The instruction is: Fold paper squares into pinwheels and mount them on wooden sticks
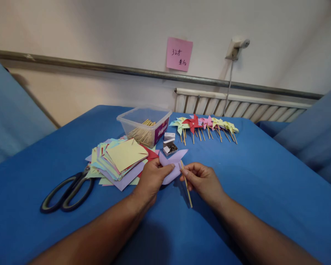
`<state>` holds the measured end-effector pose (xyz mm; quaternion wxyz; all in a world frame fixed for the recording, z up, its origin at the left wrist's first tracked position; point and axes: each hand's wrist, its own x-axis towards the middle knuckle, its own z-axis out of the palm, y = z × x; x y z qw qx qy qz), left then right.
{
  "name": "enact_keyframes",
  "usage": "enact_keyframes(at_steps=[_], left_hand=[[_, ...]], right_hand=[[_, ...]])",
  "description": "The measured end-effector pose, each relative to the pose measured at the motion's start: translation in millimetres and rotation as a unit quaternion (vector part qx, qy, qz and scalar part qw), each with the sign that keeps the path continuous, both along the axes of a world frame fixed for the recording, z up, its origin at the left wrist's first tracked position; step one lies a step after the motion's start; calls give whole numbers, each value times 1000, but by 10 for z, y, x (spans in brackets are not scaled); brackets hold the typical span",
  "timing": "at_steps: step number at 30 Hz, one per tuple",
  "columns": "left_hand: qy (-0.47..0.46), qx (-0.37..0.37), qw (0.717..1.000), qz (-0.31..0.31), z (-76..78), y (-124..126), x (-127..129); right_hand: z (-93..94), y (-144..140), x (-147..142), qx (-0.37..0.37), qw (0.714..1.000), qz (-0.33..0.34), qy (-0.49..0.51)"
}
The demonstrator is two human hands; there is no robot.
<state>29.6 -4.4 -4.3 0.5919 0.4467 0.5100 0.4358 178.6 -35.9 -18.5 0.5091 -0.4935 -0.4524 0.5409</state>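
Note:
My left hand (154,175) pinches a purple paper pinwheel (174,159) between thumb and fingers, its blades spreading beyond my thumb. A thin wooden stick (188,191) is gripped near its top by my right hand (200,176), and its lower end slants down toward me. The stick's top end meets the right side of the purple paper; whether they are fastened together I cannot tell. Just beyond the pinwheel lies a small open box (170,147) of dark metal pins or tacks. Left of my left hand is a stack of colored paper squares (127,156).
Black-handled scissors (68,191) lie left, blades under the paper. A clear plastic tub (143,125) holds wooden sticks. Several finished pinwheels (194,124) lie in a row at the back right. Behind the blue table (251,191) are a radiator (242,105) and wall.

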Motion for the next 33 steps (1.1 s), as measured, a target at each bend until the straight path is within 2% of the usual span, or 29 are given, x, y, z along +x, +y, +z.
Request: enact_keyframes(at_steps=[6,19,33], left_hand=[[31,0,999,23,15,-7,23],[18,-15,1000,-20,-10,-3,36],[30,-18,999,-19,-11,-11,21]], right_hand=[[-20,-6,11,-3,1000,2,-18],[-27,3,13,-46,999,26,-9],[-3,11,12,-59,998,39,3]])
